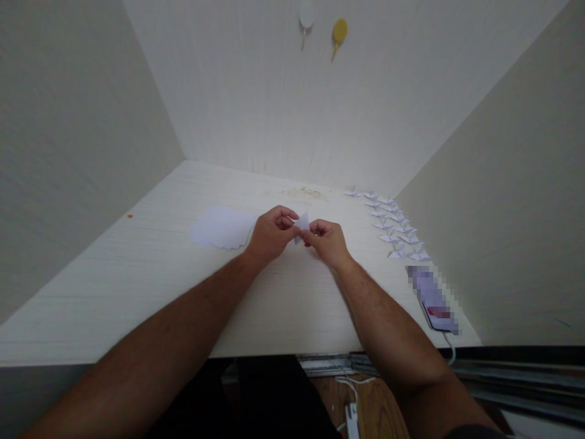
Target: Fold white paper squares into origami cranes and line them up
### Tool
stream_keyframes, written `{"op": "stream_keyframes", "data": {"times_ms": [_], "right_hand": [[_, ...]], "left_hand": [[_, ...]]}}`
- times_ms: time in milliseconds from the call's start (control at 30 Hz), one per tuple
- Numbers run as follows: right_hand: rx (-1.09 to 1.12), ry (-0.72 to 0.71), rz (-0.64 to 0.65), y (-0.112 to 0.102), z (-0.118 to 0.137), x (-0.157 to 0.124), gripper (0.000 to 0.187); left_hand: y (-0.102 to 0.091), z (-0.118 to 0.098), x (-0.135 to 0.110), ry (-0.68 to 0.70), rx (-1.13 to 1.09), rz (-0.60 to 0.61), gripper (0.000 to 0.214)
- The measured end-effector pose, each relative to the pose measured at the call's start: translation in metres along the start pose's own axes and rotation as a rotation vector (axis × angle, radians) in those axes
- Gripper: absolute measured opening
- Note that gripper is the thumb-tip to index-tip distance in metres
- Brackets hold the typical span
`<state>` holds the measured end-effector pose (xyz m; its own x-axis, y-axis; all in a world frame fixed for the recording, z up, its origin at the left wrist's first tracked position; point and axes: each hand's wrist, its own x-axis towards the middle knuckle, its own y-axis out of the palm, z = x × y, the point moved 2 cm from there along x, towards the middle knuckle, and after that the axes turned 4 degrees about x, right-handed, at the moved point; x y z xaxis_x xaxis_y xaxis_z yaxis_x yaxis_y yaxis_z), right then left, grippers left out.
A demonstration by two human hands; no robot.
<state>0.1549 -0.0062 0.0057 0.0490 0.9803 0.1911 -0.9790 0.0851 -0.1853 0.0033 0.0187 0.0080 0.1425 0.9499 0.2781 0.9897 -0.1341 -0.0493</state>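
Between my two hands, over the middle of the table, is a small folded piece of white paper with a pointed tip upward. My left hand pinches its left side between thumb and fingers. On the other side my right hand grips the lower right part with thumb and forefinger. The fingers cover much of the paper, so its full shape is hidden. To the left of my left hand lies a loose stack of white paper sheets. Several folded paper cranes stand in rows at the right.
A phone with a white cable lies near the table's right front corner. Walls enclose the white table on three sides. A white hook and a yellow hook are on the back wall. A power strip rests below.
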Motion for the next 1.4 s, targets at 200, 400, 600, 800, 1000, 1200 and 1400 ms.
{"op": "stream_keyframes", "data": {"times_ms": [200,400,600,800,1000,1200,1400], "right_hand": [[0.000,-0.016,0.023,-0.002,0.004,0.000,0.025],[0.178,0.063,0.018,-0.002,-0.005,0.005,0.023],[0.278,-0.016,-0.033,0.000,-0.007,0.006,0.034],[0.124,-0.052,-0.104,0.001,0.000,0.001,0.027],[0.135,0.001,-0.172,0.000,-0.004,0.002,0.028],[0.138,-0.052,-0.097,0.004,-0.008,0.001,0.016],[0.024,-0.089,-0.063,0.005,-0.009,-0.001,0.020]], "left_hand": [[-0.001,0.002,0.001,-0.034,-0.039,0.059,0.026],[-0.003,0.013,0.003,-0.153,-0.231,0.053,0.027],[-0.002,0.015,0.003,-0.196,-0.276,0.048,0.035],[-0.001,0.010,0.001,-0.214,-0.250,0.025,0.026],[0.000,0.006,-0.001,-0.140,-0.150,0.063,0.024],[-0.001,0.008,0.000,-0.136,-0.169,0.036,0.027],[-0.002,0.005,0.000,-0.115,-0.144,0.007,0.017]]}}
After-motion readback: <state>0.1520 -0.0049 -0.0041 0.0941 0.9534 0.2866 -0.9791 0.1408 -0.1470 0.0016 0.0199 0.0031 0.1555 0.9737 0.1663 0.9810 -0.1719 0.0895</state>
